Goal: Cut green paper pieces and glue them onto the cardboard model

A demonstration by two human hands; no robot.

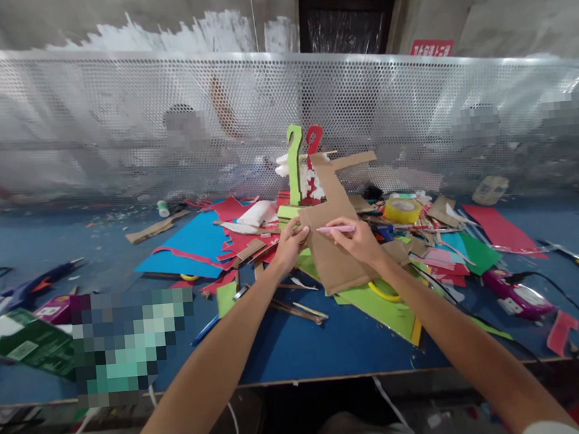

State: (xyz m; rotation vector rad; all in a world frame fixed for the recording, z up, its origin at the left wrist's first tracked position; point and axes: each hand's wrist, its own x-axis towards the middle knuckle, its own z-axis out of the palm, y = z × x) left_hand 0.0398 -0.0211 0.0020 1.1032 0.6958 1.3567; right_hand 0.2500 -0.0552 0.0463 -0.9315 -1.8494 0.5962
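A cut piece of brown cardboard point(340, 263) is held up over the middle of the blue table. My left hand point(290, 242) grips its left edge between thumb and fingers. In my right hand point(359, 239) is a pink pen point(334, 229), its tip pointing left, close to the cardboard's face; whether it touches I cannot tell. Just behind stand a green curved strip point(293, 166) and a red curved strip point(313, 138). Green sheets point(387, 309) lie below the cardboard, partly hidden by it.
Blue sheets point(186, 248) and red scraps lie left of centre. A yellow tape roll point(402, 209) sits to the right, near a purple device point(519, 294) with a black cable. Far left is a glue gun point(41, 280). A perforated metal screen point(241, 114) closes the table's back.
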